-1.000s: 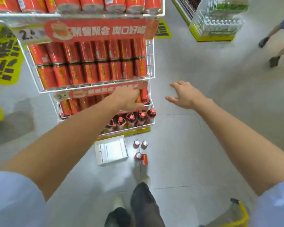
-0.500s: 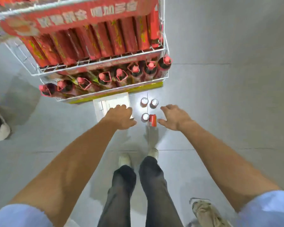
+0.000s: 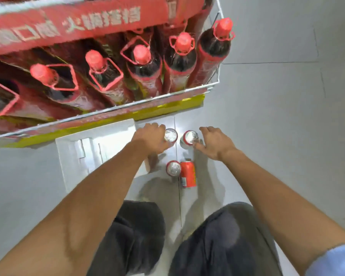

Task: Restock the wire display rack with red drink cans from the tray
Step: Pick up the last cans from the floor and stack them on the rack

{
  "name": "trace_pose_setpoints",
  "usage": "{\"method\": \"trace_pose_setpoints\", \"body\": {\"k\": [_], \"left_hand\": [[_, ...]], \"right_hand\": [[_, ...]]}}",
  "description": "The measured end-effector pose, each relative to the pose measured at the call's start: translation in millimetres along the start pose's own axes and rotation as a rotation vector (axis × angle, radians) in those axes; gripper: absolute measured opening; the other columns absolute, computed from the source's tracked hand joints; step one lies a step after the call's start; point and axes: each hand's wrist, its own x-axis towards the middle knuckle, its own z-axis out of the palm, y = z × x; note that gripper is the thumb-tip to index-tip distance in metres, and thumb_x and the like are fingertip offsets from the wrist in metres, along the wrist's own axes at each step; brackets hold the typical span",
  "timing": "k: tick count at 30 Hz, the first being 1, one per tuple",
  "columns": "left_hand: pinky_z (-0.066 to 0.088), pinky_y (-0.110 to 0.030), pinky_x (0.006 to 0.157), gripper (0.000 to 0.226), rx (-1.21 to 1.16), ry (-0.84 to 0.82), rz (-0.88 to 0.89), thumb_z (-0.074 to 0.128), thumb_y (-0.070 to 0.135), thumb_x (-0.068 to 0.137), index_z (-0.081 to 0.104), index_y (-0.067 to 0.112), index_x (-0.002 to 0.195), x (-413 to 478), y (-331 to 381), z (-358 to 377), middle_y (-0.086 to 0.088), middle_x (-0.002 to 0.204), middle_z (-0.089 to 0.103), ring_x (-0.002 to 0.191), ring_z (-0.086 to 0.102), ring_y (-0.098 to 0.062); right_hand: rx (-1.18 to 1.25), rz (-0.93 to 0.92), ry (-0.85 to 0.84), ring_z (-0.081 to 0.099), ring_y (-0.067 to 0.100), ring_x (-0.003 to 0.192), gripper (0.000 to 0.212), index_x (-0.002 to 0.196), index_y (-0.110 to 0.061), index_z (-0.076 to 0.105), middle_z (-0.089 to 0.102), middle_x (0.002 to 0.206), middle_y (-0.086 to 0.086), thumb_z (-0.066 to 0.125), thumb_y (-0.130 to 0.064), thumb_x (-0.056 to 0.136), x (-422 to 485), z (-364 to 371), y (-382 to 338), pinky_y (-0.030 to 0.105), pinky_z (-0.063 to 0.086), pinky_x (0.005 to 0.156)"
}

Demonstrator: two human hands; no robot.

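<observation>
Several red drink cans stand on the grey floor just in front of the wire display rack (image 3: 187, 91). My left hand (image 3: 150, 140) curls around the side of the far left can (image 3: 171, 135). My right hand (image 3: 215, 143) has thumb and fingers around the far right can (image 3: 190, 137). Both cans still rest on the floor. Nearer to me, one can (image 3: 173, 168) stands upright and another (image 3: 188, 174) lies on its side next to it. The white tray (image 3: 78, 148) sits left of the cans, partly under my left arm.
The rack's bottom shelf holds several dark bottles with red caps (image 3: 179, 56), with a red banner (image 3: 88, 22) above and a yellow base strip (image 3: 167, 108) below. My knees in dark trousers (image 3: 223, 242) are bent below the cans. Bare floor lies to the right.
I have crouched down and the view dropped to the rack's bottom shelf. Both hands came down from the rack to the floor and closed on the two far cans.
</observation>
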Motion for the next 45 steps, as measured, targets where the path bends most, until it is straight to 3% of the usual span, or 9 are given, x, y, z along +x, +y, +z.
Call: {"method": "trace_pose_setpoints", "body": {"k": [7,12,16,22,27,32,36,40,45], "left_hand": [[0.049,-0.047,0.093,0.066,-0.048,0.048,0.038,0.068,0.059,0.086,0.049,0.013,0.129,101.2,-6.7,79.1,-0.013,0.132,0.059,0.123,0.058,-0.036],[0.049,-0.047,0.089,0.053,-0.193,0.184,0.034,0.072,0.028,0.089,0.044,0.010,0.131,110.7,6.3,115.8,-0.015,0.129,0.052,0.116,0.056,-0.039],[0.049,-0.046,0.088,0.052,-0.305,0.239,0.058,0.076,0.023,0.084,0.047,0.012,0.125,120.3,6.7,125.2,-0.013,0.123,0.053,0.110,0.055,-0.037],[0.038,-0.035,0.072,0.056,-0.412,0.230,0.036,0.083,0.023,0.072,0.052,0.010,0.117,112.4,2.2,107.9,-0.012,0.110,0.061,0.099,0.060,-0.036],[0.047,-0.038,0.070,0.067,-0.495,0.252,0.035,0.088,0.030,0.064,0.047,0.018,0.116,24.7,3.5,23.0,-0.005,0.102,0.067,0.091,0.062,-0.032],[0.058,-0.044,0.076,0.056,-0.837,0.356,0.002,0.085,0.037,0.047,0.058,0.031,0.096,-114.2,10.3,-107.2,0.005,0.088,0.071,0.084,0.068,-0.022],[0.057,-0.032,0.079,0.046,-1.027,0.426,0.061,0.091,0.016,0.061,0.071,0.022,0.102,-234.3,24.3,-222.8,0.002,0.094,0.075,0.081,0.067,-0.006],[0.057,-0.021,0.073,0.051,-1.165,0.478,0.022,0.095,0.010,0.069,0.064,0.011,0.110,-349.1,47.0,-336.5,-0.001,0.100,0.075,0.081,0.068,-0.007],[0.057,-0.018,0.067,0.041,-1.280,0.633,0.105,0.088,0.008,0.079,0.066,0.003,0.114,-461.6,73.3,-443.0,-0.006,0.101,0.078,0.077,0.070,-0.001]], "right_hand": [[0.073,-0.023,0.032,0.048,0.036,0.137,0.085,0.152,-0.012,0.043,0.054,0.148,0.016,0.063,-0.066,0.090,85.7,65.8,20.3,0.047,0.048,0.107],[0.161,-0.053,0.061,0.064,0.036,0.111,0.067,0.127,-0.005,0.057,0.068,0.124,0.018,0.073,-0.057,0.087,102.3,83.0,21.0,0.039,0.052,0.088],[0.247,-0.047,0.099,0.065,0.033,0.097,0.058,0.113,-0.006,0.061,0.071,0.109,0.014,0.080,-0.050,0.081,108.7,85.7,19.6,0.037,0.051,0.077],[0.363,0.018,0.128,0.066,0.033,0.093,0.052,0.104,-0.013,0.066,0.070,0.096,0.010,0.083,-0.045,0.068,94.6,67.2,2.2,0.042,0.058,0.076],[0.456,-0.001,0.205,0.062,0.019,0.099,0.073,0.133,-0.018,0.060,0.073,0.109,0.003,0.087,-0.040,0.070,9.9,-13.4,-35.4,0.031,0.050,0.085],[0.617,-0.065,0.320,0.071,0.012,0.099,0.058,0.114,-0.030,0.065,0.077,0.102,-0.011,0.085,-0.057,0.067,-109.6,-143.5,-84.0,0.038,0.057,0.092],[0.720,-0.144,0.365,0.073,0.003,0.100,0.051,0.111,-0.037,0.069,0.078,0.103,-0.017,0.082,-0.066,0.071,-212.3,-260.0,-128.9,0.038,0.058,0.095],[0.764,-0.227,0.406,0.072,-0.001,0.096,0.033,0.106,-0.043,0.069,0.077,0.101,-0.020,0.078,-0.061,0.080,-308.3,-368.2,-172.2,0.036,0.059,0.093],[0.806,-0.336,0.511,0.068,-0.005,0.089,0.039,0.116,-0.039,0.067,0.075,0.095,-0.016,0.064,-0.066,0.088,-407.3,-475.0,-220.5,0.021,0.052,0.082]]}}
